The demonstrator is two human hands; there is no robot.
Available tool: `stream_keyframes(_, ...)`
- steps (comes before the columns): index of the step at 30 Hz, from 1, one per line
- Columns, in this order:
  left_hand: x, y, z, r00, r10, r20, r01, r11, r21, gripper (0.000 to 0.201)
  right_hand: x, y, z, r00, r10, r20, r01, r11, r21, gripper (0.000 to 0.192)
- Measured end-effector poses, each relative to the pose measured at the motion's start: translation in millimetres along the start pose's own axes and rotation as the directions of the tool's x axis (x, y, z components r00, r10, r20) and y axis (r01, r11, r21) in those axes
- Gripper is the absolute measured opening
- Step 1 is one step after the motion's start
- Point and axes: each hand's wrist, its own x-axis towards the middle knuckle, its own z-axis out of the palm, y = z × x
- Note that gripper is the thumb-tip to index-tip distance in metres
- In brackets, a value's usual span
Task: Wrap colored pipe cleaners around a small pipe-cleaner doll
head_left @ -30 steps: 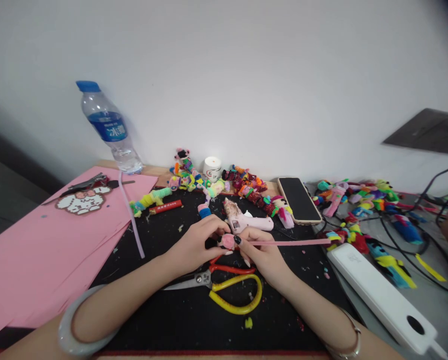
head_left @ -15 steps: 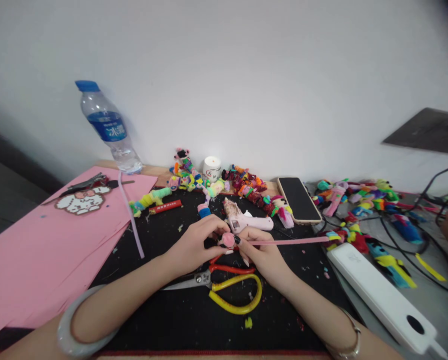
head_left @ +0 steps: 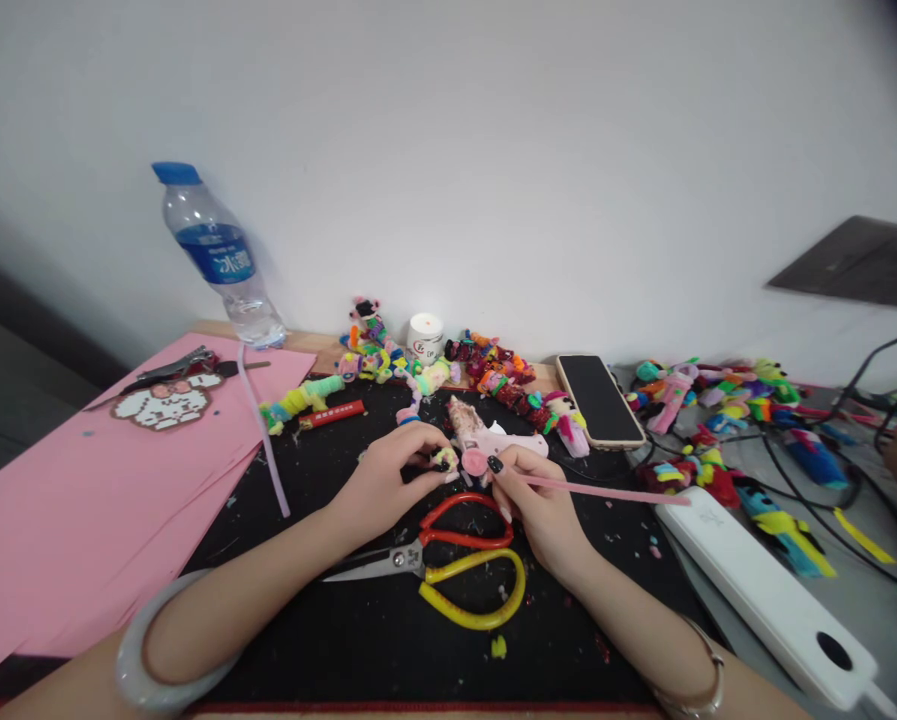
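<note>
our left hand (head_left: 388, 482) pinches a small yellowish piece (head_left: 443, 460); our right hand (head_left: 544, 512) grips a pink coil (head_left: 475, 461) and a long pink strip (head_left: 613, 490) trailing rightward, near the scissors (head_left: 469, 590) and the glue gun (head_left: 512, 442).

Bare forearms (head_left: 268, 575) behind the grip, thick milky-grey bangle (head_left: 131, 650) well behind the left hand (head_left: 388, 480), slim metallic bracelet (head_left: 718, 682) well behind the right hand (head_left: 545, 510), glossy dark nails (head_left: 495, 465) and pale nails (head_left: 506, 514) at the grip
</note>
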Motion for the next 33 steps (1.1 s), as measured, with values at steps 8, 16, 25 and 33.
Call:
stream_keyframes(8,-1.4,5.6,-1.2,0.997,0.022,0.073,-0.007,0.978,-0.207,0.017,-3.6,-10.0,4.1,0.994,-0.043,0.097,0.069,0.957,-0.281,0.029)
stream_keyframes(16,-0.4,2.9,-3.3,0.999,0.031,0.03,-0.023,0.967,-0.254,0.015,1.5,-11.2,0.0,0.993,-0.112,0.024,0.113,0.929,-0.352,0.025)
stream_keyframes(25,-5.5,13.8,1.4,0.949,0.223,0.221,-0.19,0.968,-0.162,0.021,-5.9,1.7,7.0,0.973,-0.124,0.195,0.201,0.873,-0.444,0.022)
stream_keyframes(33,-5.0,14.6,3.8,0.945,0.218,0.243,-0.187,0.972,-0.143,0.022,-3.1,3.7,6.7,0.985,-0.037,0.171,0.098,0.927,-0.362,0.019)
